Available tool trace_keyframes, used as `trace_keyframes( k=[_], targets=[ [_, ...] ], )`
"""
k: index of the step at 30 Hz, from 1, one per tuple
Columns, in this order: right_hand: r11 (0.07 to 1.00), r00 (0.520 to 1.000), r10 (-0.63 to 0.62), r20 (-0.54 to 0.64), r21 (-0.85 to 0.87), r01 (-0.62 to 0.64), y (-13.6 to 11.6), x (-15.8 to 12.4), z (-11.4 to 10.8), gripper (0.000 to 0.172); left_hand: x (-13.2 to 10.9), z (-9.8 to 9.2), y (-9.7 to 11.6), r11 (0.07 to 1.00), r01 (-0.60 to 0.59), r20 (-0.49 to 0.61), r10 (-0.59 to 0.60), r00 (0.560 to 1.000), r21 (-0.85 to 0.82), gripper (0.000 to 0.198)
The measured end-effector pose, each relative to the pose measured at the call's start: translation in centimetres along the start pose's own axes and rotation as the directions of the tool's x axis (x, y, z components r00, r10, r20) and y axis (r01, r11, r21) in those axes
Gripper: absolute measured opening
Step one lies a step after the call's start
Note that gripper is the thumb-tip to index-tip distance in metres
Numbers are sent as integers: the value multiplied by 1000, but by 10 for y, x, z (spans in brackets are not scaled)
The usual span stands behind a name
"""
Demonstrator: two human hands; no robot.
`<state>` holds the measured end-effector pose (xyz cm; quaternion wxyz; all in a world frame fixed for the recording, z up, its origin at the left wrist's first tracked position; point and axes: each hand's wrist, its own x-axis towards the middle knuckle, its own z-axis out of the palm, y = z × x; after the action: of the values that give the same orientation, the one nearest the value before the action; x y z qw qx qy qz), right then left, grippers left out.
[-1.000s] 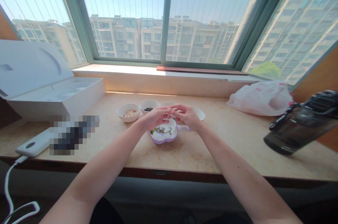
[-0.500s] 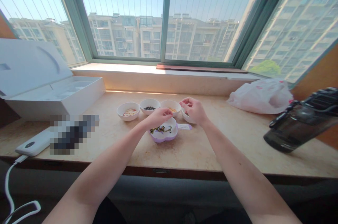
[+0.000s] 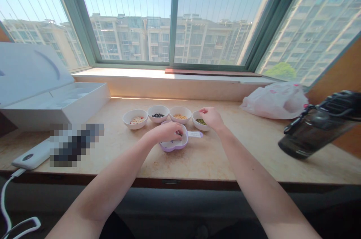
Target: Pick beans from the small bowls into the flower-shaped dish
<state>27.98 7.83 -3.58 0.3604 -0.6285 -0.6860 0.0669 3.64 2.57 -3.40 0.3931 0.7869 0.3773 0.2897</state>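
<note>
1. Although nothing's happening over here, the far left has an open white cardboard box [image 3: 53, 100] and a white power bank [image 3: 31, 158] on the cream marble sill [image 3: 197, 160].
2. Next, in a row: a round white bowl of pale flakes [image 3: 135, 127], one of black beans [image 3: 158, 120], one of yellow grains [image 3: 180, 123], and one of green beans [image 3: 197, 127].
3. The left hand [image 3: 166, 132] curls down into a lilac flower-shaped plastic dish [image 3: 172, 149], which sits just in front of the middle bowls. Its fingers are bunched, but I can't tell what they've got.
4. The right hand [image 3: 211, 118] hangs just over the green-bean bowl, fingers half curled, seemingly empty.
5. Looks like the step in hand is picking through the dish, so I'd say the next move calls for lifting those left fingers clear.
6. Far right: a crumpled white plastic bag [image 3: 275, 100] and a tilted dark plastic bottle [image 3: 316, 130].
</note>
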Motion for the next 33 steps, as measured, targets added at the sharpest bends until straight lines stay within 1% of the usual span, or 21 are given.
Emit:
trace_keyframes(
  k=[1, 3, 4, 6, 9, 14, 18, 21, 24, 29, 33],
  targets=[
    [1000, 1000, 2, 16, -21, -1, 1, -1, 1, 20, 0, 0, -1, 996, -35, 19, 34, 999, 83, 9],
    [998, 1000, 6, 25, -66, -4, 0, -1, 2, 20, 1, 0, -2, 943, -138, 86, 117, 989, 303, 3],
    [997, 1000, 5, 23, -82, -3, 0, -1, 1, 21, 1, -1, -3, 919, -168, 99, 142, 985, 356, 4],
    [996, 1000, -3, 13, -90, 4, -2, 1, 1, 22, 1, -1, -5, 893, -196, 103, 168, 980, 406, 9],
    [998, 1000, -23, 9, -65, 23, -6, 1, 0, 22, 2, 0, -9, 883, -206, 89, 186, 979, 422, 13],
    [998, 998, -47, 30, -36, 48, -13, -3, 2, 19, 4, 2, -14, 893, -195, 48, 192, 980, 405, 13],
    [997, 996, -70, 47, -15, 71, -18, -6, 3, 19, 3, 1, -14, 881, -179, 37, 181, 983, 439, 14],
    [995, 994, -97, 45, -2, 97, -19, -6, 3, 18, 1, 0, -12, 872, -181, 18, 194, 981, 456, 17],
    [993, 992, -115, 45, 6, 115, -20, -6, 3, 18, -1, -2, -11, 861, -163, 10, 180, 984, 481, 14],
    [991, 991, -131, 38, 5, 131, -20, -6, 3, 17, -2, -3, -9, 865, -181, 37, 185, 982, 468, 10],
    [990, 990, -138, 41, 8, 138, -22, -6, 4, 17, 0, -1, -3, 862, -194, 103, 165, 981, 468, 8]
  ],
)
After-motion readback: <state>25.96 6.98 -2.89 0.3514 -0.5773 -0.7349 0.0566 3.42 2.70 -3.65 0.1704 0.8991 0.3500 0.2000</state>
